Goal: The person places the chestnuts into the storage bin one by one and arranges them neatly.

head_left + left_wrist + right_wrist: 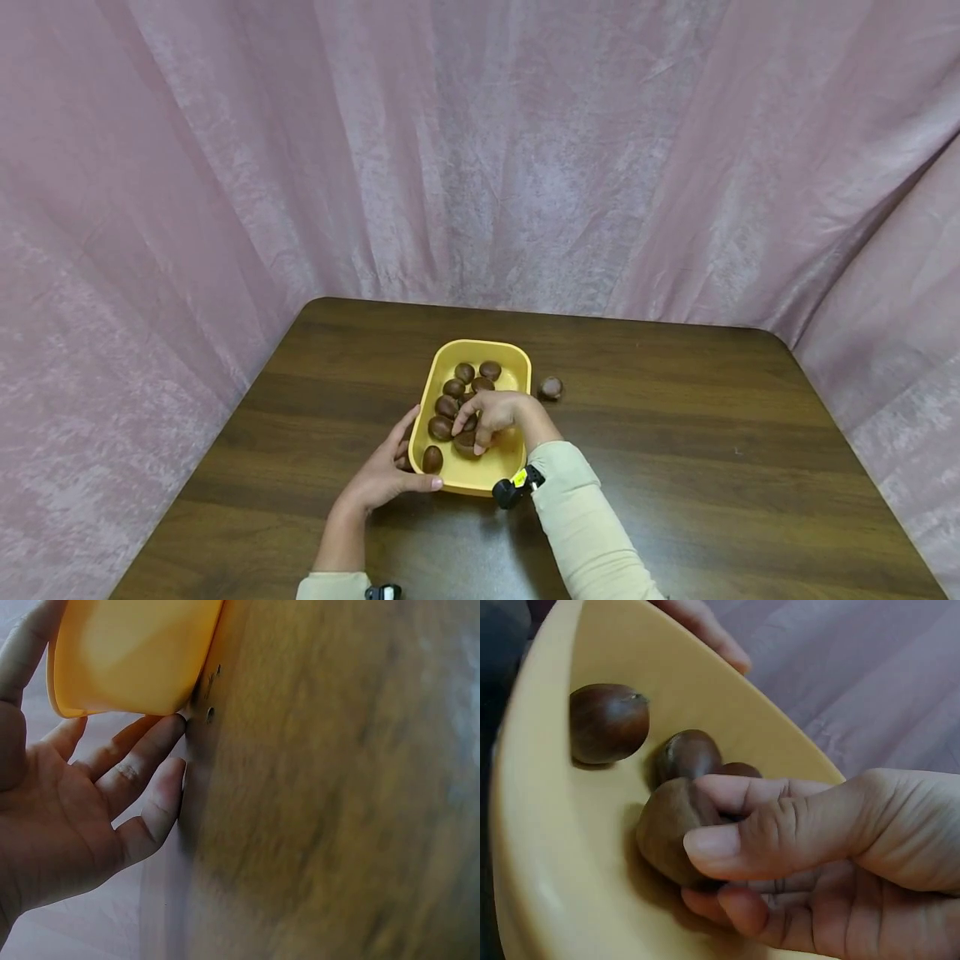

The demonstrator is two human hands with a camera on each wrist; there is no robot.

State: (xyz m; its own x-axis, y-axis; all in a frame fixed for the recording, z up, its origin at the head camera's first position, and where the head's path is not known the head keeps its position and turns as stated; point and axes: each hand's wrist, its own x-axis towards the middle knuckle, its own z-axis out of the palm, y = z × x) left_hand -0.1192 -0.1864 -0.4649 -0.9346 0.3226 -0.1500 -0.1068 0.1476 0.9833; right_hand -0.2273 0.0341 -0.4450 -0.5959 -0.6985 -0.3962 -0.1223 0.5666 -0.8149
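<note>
A yellow plastic tray (468, 486) stands on the table, with several brown chestnuts (440, 428) lying mostly along its left side. My right hand (495, 414) reaches down inside it and pinches one chestnut (671, 832) between thumb and fingers, close over the tray floor. The nut's pale brown side faces the right wrist camera. Around the tray's near left corner, my left hand (386, 471) holds on, its thumb at the near rim and its fingers (142, 769) spread against the outer wall. Part of the chestnut group is hidden beneath my right hand.
One loose chestnut (551, 388) lies on the dark wooden table (675, 442), just right of the tray. Pink velvet curtains (525, 167) hang behind the table and at both sides.
</note>
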